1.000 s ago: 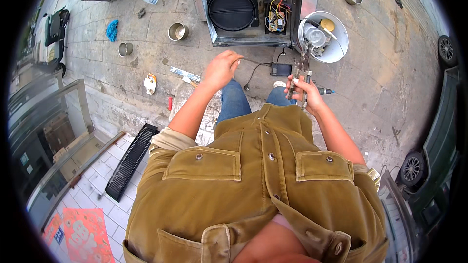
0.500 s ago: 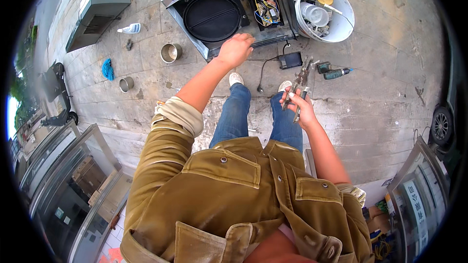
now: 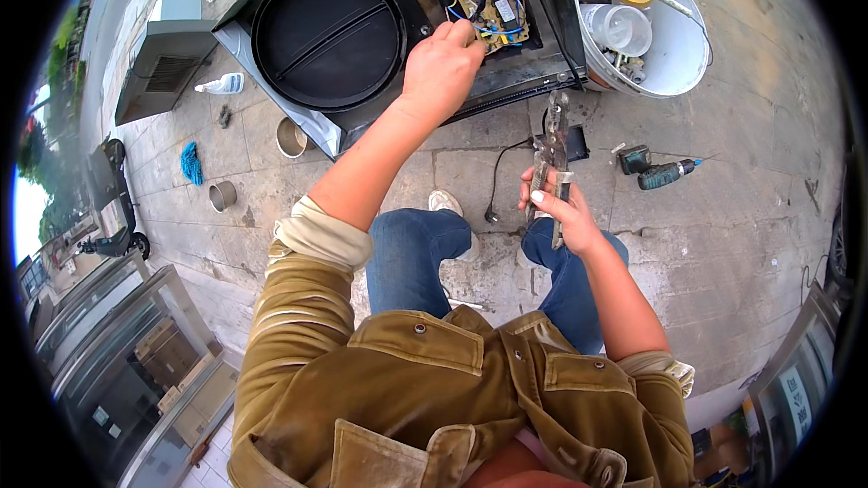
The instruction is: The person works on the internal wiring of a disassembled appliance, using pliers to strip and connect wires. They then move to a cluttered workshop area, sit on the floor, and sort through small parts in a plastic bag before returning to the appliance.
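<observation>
An open metal appliance housing [image 3: 249,14] holds a black round fan cover [image 3: 327,36] and, in its right compartment, a circuit board [image 3: 493,14] with coloured wires. My left hand [image 3: 441,72] reaches to the board's lower left edge, fingers curled together; what they hold is hidden. My right hand [image 3: 568,212] grips worn metal pliers [image 3: 559,131], possibly more than one tool, upright below the housing. Behind them lie a dark rectangular box [image 3: 576,143] on the paving and a black cord with a plug [image 3: 493,212].
A white bucket [image 3: 683,45] of parts stands right of the housing, a cordless drill [image 3: 658,174] below it. Leftward lie a grey range hood [image 3: 145,72], white bottle [image 3: 221,84], metal cups [image 3: 222,197], blue cloth [image 3: 192,163]. A scooter [image 3: 113,226] is at far left, glass doors [image 3: 117,398] at lower left.
My left hand has moved up and forward from below the housing onto the board area. The housing now looks nearer. My right hand still holds the pliers. My knees are more bent.
</observation>
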{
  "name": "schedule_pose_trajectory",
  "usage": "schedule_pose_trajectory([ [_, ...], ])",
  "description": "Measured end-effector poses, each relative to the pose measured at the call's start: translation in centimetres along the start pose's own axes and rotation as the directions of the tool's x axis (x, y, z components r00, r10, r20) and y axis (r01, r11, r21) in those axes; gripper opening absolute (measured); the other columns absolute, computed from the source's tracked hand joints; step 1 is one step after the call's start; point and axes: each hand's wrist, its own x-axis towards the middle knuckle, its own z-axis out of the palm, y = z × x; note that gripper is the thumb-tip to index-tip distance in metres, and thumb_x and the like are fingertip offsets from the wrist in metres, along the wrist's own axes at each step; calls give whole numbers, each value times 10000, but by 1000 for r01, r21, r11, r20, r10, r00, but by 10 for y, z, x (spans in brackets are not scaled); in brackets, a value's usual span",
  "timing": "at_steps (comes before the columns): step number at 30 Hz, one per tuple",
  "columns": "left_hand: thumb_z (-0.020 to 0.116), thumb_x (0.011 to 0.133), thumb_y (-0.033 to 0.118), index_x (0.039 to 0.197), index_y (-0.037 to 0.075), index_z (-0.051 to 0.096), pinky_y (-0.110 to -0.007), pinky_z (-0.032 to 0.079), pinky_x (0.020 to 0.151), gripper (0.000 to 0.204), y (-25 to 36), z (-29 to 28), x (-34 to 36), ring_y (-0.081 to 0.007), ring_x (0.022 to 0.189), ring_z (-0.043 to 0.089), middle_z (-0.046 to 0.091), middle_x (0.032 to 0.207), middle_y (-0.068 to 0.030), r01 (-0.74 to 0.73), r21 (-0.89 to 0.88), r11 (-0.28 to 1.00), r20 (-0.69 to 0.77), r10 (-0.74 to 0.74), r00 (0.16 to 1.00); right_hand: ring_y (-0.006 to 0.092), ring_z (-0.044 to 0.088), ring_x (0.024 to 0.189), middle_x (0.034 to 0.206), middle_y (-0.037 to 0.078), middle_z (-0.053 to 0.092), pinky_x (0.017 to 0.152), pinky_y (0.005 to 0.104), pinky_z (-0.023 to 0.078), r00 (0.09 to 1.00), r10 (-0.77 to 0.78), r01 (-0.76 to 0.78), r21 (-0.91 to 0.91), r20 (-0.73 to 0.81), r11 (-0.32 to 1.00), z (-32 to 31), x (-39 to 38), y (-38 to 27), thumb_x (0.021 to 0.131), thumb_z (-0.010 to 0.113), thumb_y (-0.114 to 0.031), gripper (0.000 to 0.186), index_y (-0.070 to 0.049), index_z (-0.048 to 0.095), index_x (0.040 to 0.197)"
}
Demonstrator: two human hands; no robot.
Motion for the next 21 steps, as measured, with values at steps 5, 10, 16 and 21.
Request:
schedule_pose_trajectory([
  [5, 624, 773, 16, 884, 33, 585, -331, 468, 679, 119, -9, -1, -17, -268, 791, 585, 587, 835, -88, -102, -349, 932, -188, 37, 981, 129, 522, 882, 933, 33, 531, 819, 288, 403, 970, -37, 51, -54, 239, 997, -11, 43, 23, 840, 603, -302, 502, -8, 434, 1209],
  [10, 601, 802, 4, 898, 16, 595, -307, 448, 624, 97, -13, -2, -25, -240, 722, 561, 565, 815, -89, -309, -248, 918, -356, 211, 910, 170, 537, 907, 973, 68, 533, 817, 302, 417, 948, -106, 170, -195, 302, 966, -9, 73, 33, 839, 544, -408, 660, 33, 339, 1284],
  [16, 593, 814, 19, 911, 16, 588, -315, 436, 626, 97, -9, -14, -33, -239, 714, 541, 544, 827, -93, -303, -273, 913, -327, 208, 922, 192, 555, 907, 969, 80, 549, 807, 333, 445, 968, -110, 148, -157, 227, 976, 12, 75, 28, 900, 473, -383, 523, -7, 388, 1253],
  [21, 573, 837, 54, 909, 16, 575, -328, 427, 629, 81, 1, -23, -31, -255, 715, 532, 524, 817, -99, -321, -227, 919, -336, 236, 912, 187, 542, 924, 984, 74, 539, 807, 339, 433, 968, -151, 200, -255, 202, 946, 18, 56, 35, 894, 478, -397, 543, -10, 381, 1263],
])
